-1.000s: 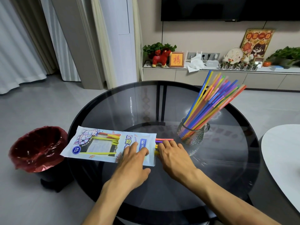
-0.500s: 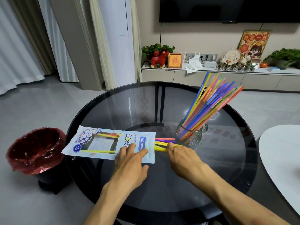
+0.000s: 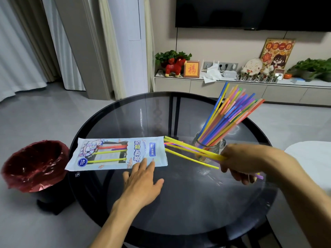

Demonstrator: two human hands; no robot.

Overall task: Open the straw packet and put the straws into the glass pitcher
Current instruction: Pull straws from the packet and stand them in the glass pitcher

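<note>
A pale blue straw packet [image 3: 114, 153] lies flat on the round dark glass table [image 3: 179, 203], its open end facing right. My left hand [image 3: 143, 178] rests flat with fingertips pressing the packet's near right corner. My right hand [image 3: 245, 161] grips a bunch of yellow, purple and pink straws [image 3: 189, 151] drawn halfway out of the packet's mouth. A few straws still show through the packet's window. Behind my right hand stands the glass pitcher [image 3: 207, 147], holding several coloured straws [image 3: 231, 113] that lean to the upper right.
A black bin with a red liner [image 3: 34, 165] stands on the floor left of the table. A white round table [image 3: 313, 161] edges in at the right. A low cabinet [image 3: 232, 88] with ornaments and plants runs along the far wall under a television.
My right hand has closed on the straw ends and pulled them rightward, far out of the packet. My left hand has stayed on the packet, holding it down.
</note>
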